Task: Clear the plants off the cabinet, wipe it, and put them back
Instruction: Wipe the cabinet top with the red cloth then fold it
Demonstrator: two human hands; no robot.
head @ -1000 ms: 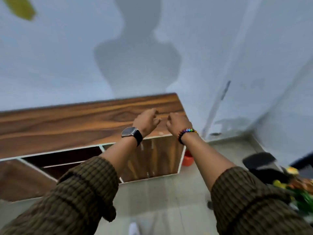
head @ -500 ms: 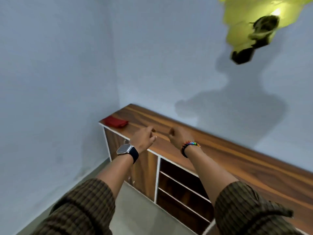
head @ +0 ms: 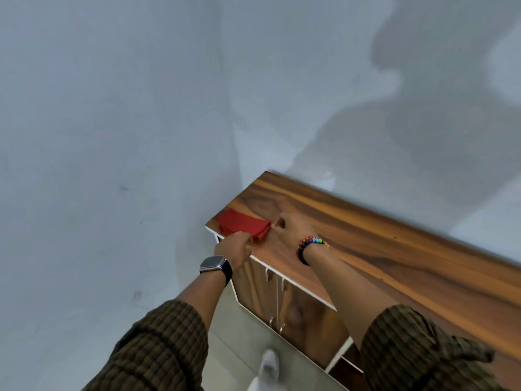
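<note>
A folded red cloth (head: pixel 242 225) lies at the left end of the wooden cabinet top (head: pixel 380 249). My left hand (head: pixel 234 248), with a watch on its wrist, has its fingers curled and touches the cloth's near edge at the cabinet's front corner. Reaching over the top, my right hand (head: pixel 291 228), with a bead bracelet, has its fingertips at the cloth's right corner. Whether they pinch the cloth is hidden. No plants are in view.
The cabinet's left end stands close to a pale wall (head: pixel 112 165), and another wall runs behind it. Closed doors with small handles (head: pixel 275 277) face me below the top. My white shoe (head: pixel 269 365) is on the light floor in front.
The view has swung down and closer to the cabinet's left end. Both hands have moved forward from mid-air to the red cloth.
</note>
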